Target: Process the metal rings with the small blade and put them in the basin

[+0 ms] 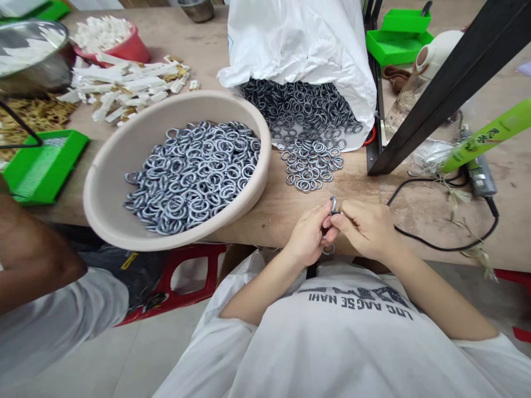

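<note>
My left hand [310, 234] is closed on a grey ring [333, 203] that sticks up between its fingertips, above the table's front edge. Another ring [329, 250] shows just below those fingers. Pressed close against it, my right hand [367, 226] pinches a small dark piece [335, 213] at the ring, too small to name. A loose pile of grey rings [313, 160] lies just beyond my hands, spilling from the mouth of a white sack [298, 44]. To the left, a big beige basin [112, 221] holds many more rings [199, 171].
A black metal post [448, 83] slants up at the right, beside a power strip [481, 174] with a looping black cable [440, 249]. White pieces [128, 88], bowls and a green tray [43, 166] are at the left. A person's arm [37, 249] reaches in at the left edge.
</note>
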A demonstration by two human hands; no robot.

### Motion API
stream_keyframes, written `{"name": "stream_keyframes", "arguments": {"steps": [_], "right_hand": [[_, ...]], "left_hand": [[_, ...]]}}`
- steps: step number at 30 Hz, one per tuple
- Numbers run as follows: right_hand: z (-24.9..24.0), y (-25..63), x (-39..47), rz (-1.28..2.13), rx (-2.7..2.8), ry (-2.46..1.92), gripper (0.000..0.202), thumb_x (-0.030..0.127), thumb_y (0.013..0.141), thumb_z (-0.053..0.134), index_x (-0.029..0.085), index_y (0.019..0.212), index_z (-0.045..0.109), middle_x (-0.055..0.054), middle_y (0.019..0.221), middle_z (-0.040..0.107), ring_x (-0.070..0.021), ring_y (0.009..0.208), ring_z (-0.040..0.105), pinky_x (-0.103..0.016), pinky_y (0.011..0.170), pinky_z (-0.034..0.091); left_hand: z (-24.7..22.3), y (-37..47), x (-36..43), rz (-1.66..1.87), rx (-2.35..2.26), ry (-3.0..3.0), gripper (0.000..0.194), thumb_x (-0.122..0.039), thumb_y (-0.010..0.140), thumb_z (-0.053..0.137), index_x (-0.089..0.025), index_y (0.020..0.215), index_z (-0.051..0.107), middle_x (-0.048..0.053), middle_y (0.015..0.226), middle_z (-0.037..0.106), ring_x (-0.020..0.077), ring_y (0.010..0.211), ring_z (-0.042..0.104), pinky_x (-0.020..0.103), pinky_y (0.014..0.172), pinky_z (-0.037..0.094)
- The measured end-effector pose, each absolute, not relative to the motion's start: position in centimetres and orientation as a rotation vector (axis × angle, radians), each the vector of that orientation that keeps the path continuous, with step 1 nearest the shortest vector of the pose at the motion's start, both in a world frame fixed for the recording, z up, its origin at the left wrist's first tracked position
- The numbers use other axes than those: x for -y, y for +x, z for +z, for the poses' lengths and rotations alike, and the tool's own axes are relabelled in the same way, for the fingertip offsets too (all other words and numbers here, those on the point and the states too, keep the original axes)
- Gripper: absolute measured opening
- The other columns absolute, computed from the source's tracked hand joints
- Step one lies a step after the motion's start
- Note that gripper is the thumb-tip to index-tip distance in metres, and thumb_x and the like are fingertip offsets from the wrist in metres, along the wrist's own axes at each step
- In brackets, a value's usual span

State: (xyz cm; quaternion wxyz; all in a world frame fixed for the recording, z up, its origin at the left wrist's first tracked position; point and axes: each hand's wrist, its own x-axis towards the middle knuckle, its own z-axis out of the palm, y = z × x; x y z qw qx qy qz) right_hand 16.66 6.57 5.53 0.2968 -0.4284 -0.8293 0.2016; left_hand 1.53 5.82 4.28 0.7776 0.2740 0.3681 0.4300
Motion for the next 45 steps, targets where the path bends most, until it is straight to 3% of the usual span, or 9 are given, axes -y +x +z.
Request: {"name": "stream_keyframes", "arguments": {"steps": [7, 13, 16, 22, 35, 38, 40, 42, 45], "right_hand": [[3.1, 18.7, -9.1, 0.686, 1.810, -1.504, 0.048, 0.053, 0.101, 0.040, 0.021, 0.065, 0.043, 0.003, 0.056, 0.042, -0.0131, 0.056, 0.043, -0.029, 0.056, 0.025], [2.0, 17.4, -5.1, 0.686, 2.284, -1.370, 0.033, 0.051, 0.091, 0.063, 0.022, 0.106, 0.065, -0.003, 0.093, 0.067, -0.0182, 0.078, 0.061, -0.029, 0.065, 0.035], [1.0, 16.4, -3.6, 0.649, 2.506, -1.355, 0.022, 0.040, 0.092, 0.064, 0.022, 0.104, 0.067, -0.005, 0.099, 0.065, -0.0180, 0.079, 0.062, -0.029, 0.064, 0.035], [-0.1, 16.3, -5.6, 0.406, 2.562, -1.660, 0.016, 0.023, 0.096, 0.050, 0.019, 0.100, 0.065, -0.008, 0.104, 0.064, -0.0200, 0.079, 0.062, -0.031, 0.061, 0.034], [4.0, 12.8, -11.6, 0.632, 1.787, -1.269, 0.031, 0.044, 0.101, 0.046, 0.020, 0.089, 0.062, -0.002, 0.079, 0.057, -0.0176, 0.077, 0.055, -0.029, 0.070, 0.041], [2.7, 11.9, -14.4, 0.530, 1.968, -1.379, 0.028, 0.041, 0.097, 0.054, 0.020, 0.081, 0.062, -0.003, 0.081, 0.059, -0.0187, 0.078, 0.054, -0.030, 0.069, 0.039], [1.7, 11.1, -15.5, 0.451, 2.149, -1.461, 0.022, 0.041, 0.093, 0.060, 0.020, 0.088, 0.066, -0.006, 0.092, 0.063, -0.0210, 0.082, 0.057, -0.031, 0.070, 0.039], [1.0, 10.3, -15.9, 0.400, 2.241, -1.519, 0.024, 0.042, 0.091, 0.063, 0.020, 0.099, 0.067, -0.008, 0.102, 0.065, -0.0231, 0.087, 0.060, -0.032, 0.071, 0.040], [0.4, 9.8, -16.0, 0.412, 2.256, -1.536, 0.025, 0.039, 0.090, 0.065, 0.020, 0.107, 0.066, -0.008, 0.107, 0.067, -0.0238, 0.092, 0.062, -0.031, 0.073, 0.041]], "left_hand": [[4.9, 1.2, -4.8, 0.816, -0.657, 0.673, 0.047, -0.047, 0.090, 0.057, -0.019, 0.057, 0.040, -0.003, 0.044, 0.041, 0.0068, 0.040, 0.034, 0.022, 0.044, 0.026], [4.5, -3.3, -6.7, 1.143, -0.888, 0.553, 0.023, -0.037, 0.085, 0.067, -0.014, 0.086, 0.066, -0.004, 0.058, 0.050, 0.0061, 0.045, 0.043, 0.019, 0.045, 0.039], [3.7, -5.2, -7.0, 1.199, -0.936, 0.522, 0.029, -0.026, 0.081, 0.069, -0.017, 0.108, 0.066, -0.003, 0.070, 0.057, 0.0062, 0.052, 0.051, 0.018, 0.048, 0.046], [1.8, -5.3, -6.5, 1.172, -0.949, 0.438, 0.017, -0.028, 0.083, 0.061, -0.013, 0.092, 0.063, 0.002, 0.082, 0.062, 0.0101, 0.063, 0.061, 0.022, 0.053, 0.057], [6.3, -3.5, -6.0, 1.321, -0.983, 0.823, 0.024, -0.043, 0.094, 0.058, -0.019, 0.094, 0.063, 0.003, 0.086, 0.061, 0.0081, 0.057, 0.051, 0.022, 0.045, 0.036], [9.5, -7.9, -6.8, 1.554, -1.553, 1.491, 0.026, -0.042, 0.097, 0.053, -0.023, 0.107, 0.067, 0.007, 0.106, 0.067, 0.0191, 0.090, 0.062, 0.037, 0.080, 0.049], [11.2, -10.3, -7.4, 1.467, -1.960, 1.854, 0.031, -0.041, 0.093, 0.058, -0.024, 0.117, 0.068, 0.010, 0.128, 0.063, 0.0317, 0.130, 0.048, 0.055, 0.111, 0.028], [12.6, -11.0, -7.6, 1.381, -2.150, 2.021, 0.040, -0.040, 0.088, 0.066, -0.024, 0.124, 0.065, 0.010, 0.146, 0.053, 0.0384, 0.146, 0.027, 0.063, 0.117, 0.008], [14.2, -8.5, -6.0, 1.372, -1.611, 2.169, 0.034, -0.030, 0.089, 0.064, -0.029, 0.122, 0.066, 0.008, 0.139, 0.059, 0.0306, 0.136, 0.043, 0.054, 0.117, 0.026]]}}
